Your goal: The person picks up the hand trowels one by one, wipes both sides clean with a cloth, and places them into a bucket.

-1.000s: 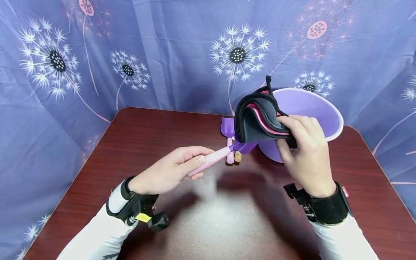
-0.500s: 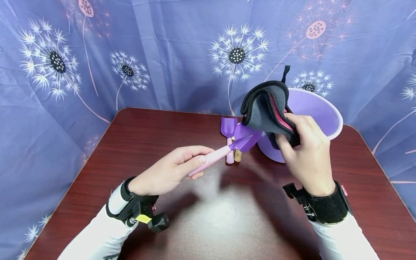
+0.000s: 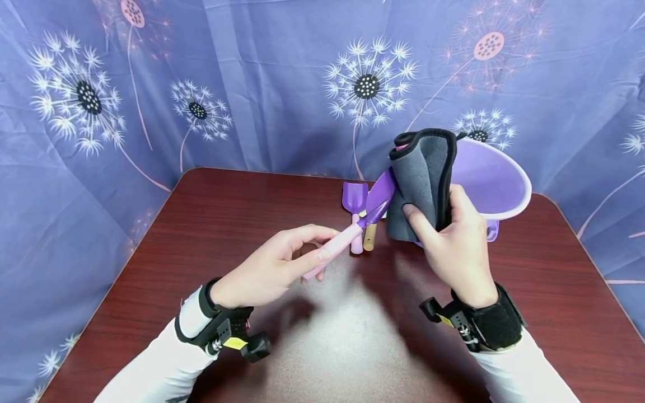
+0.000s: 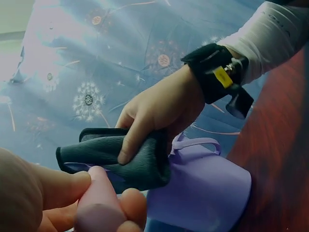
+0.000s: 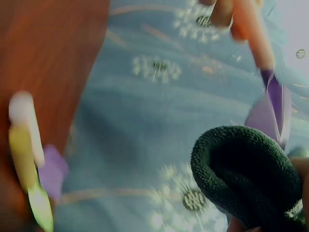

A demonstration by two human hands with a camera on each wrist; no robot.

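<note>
My left hand grips the pink handle of a garden trowel, its purple blade tilted up to the right. A grey cloth with black edging is folded over in my right hand, thumb across its near face. The cloth meets the blade's side and overlaps its edge in the head view. In the left wrist view, the cloth hides most of the blade beyond the handle. The right wrist view shows the purple blade right above the cloth's rolled fold.
Behind my right hand stands a lilac container with a wide flared mouth and a loop handle. A small purple spade and a wooden-handled tool lie side by side on the brown table. A dandelion-print curtain hangs behind.
My right hand has turned and lowered the cloth, its grey face now toward me against the blade. The trowel has shifted slightly right and its blade has turned.
</note>
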